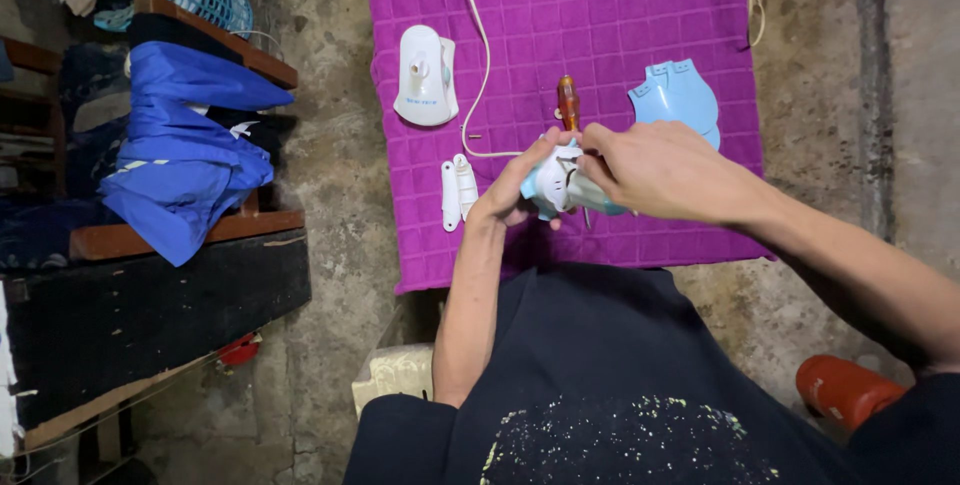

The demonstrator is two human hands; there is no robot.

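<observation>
Overhead: left hand (515, 190) cupped around pale-blue appliance housing (556, 183), right hand (655, 167) closed on its top, over purple towel (600, 35). Orange-handled screwdriver (568, 102) just beyond housing; white cover (426, 76) farther left.

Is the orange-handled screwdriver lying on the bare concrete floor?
No, the orange-handled screwdriver lies on the purple cloth, just beyond the hands.

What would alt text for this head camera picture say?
Seen from above, a person's left hand and right hand hold a small light-blue and white plastic part over a purple towel. On it lie a white casing, an orange-handled screwdriver and a blue cover.
</observation>
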